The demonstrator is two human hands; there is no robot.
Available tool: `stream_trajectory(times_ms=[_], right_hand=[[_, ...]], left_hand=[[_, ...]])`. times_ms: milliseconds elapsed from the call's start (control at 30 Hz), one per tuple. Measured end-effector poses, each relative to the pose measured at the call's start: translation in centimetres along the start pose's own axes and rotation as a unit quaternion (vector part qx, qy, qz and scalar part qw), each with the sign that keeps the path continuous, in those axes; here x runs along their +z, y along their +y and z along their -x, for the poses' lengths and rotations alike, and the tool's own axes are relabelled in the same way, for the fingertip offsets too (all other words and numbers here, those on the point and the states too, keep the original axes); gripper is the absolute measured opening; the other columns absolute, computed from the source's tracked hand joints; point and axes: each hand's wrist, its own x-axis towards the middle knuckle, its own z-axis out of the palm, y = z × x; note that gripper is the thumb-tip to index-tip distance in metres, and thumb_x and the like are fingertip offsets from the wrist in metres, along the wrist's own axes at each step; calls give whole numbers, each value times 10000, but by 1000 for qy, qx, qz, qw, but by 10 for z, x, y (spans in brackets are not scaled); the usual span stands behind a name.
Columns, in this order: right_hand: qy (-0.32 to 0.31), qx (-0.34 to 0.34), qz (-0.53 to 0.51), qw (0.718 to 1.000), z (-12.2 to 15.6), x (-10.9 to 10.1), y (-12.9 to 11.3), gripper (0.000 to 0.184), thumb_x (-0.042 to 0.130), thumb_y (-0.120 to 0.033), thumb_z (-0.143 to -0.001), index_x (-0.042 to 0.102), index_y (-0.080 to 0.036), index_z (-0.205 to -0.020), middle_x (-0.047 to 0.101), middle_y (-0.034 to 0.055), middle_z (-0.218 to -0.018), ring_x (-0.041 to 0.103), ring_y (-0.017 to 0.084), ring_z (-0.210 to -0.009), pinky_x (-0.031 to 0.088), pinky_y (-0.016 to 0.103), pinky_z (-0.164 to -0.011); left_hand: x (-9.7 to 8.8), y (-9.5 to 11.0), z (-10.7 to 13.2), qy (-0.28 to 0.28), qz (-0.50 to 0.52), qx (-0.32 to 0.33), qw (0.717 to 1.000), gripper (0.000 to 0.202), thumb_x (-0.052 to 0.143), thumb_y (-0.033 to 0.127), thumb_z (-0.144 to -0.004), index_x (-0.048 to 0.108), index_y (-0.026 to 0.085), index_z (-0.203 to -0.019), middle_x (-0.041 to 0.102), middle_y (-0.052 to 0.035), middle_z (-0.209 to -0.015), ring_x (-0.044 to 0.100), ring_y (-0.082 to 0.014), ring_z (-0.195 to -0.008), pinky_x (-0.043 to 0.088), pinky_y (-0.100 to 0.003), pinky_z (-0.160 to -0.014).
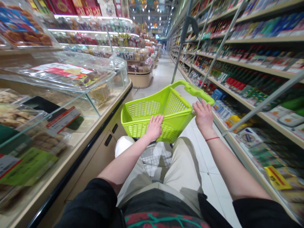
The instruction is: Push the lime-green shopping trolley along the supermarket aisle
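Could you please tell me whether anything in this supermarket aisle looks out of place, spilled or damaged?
Nothing stands out as odd: the lime-green plastic shopping basket looks undamaged under the left hand and right hand, and the goods on the right-hand shelves stand in orderly rows. Blur hides fine detail at the edges.

Both hands forward, set well apart.
Your left hand [154, 128] lies palm down, fingers spread and curving over; your right hand [203, 116] sits higher and farther out, fingers bent at the knuckles. Your bare left forearm [123, 161] and right forearm [234, 167] angle inward from black sleeves [258, 215], a red cord [212, 138] around your right wrist.
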Motion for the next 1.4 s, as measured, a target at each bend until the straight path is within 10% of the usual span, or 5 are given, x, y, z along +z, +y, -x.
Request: stream_trajectory(times_ms=[400, 867, 1233, 1400], right_hand=[[-73, -87, -21, 993, 12, 29, -96, 458, 416, -121, -944, 596, -124, -1365, 570, 144, -1463, 423, 280, -1438, 303, 529, -1206], [11, 42, 23, 999, -6, -10, 23, 416, 370, -127, -990, 667, -127, -1281, 627, 180, -1386, 431, 286, -1421, 268, 556, -1181], [-84, -68, 23, 994, 0, 7, -64, 440, 465, -86, -911, 637, -125, -1314, 611, 133, -1420, 479, 264, -1378, 313, 456, -1187], [-97, -109, 26, 989, 3, -1, -62, 473, 482, -73, -897, 618, -139, -1345, 596, 105, -1445, 486, 258, -1383, 333, 430, -1183]], left_hand=[[2, -2, -1, 0, 15, -2, 1000, 686, 466, 130, -852, 339, 93, -1524, 450, -135, -1549, 352, -272, -1464, 127, -476, -1269], [-1, 0, -3, -9, 25, -11, 1000, 688, 475, 122, -844, 345, 93, -1519, 475, -145, -1523, 391, -262, -1432, 125, -482, -1274], [-5, 20, -28, -18, 58, 30, 998, 722, 491, 158, -795, 355, 50, -1496, 447, -169, -1547, 340, -259, -1479, 86, -463, -1283], [1, 35, -40, -47, 97, 42, 993, 789, 472, 162, -786, 280, 88, -1548, 341, -142, -1620, 271, -245, -1515, 111, -458, -1276]])
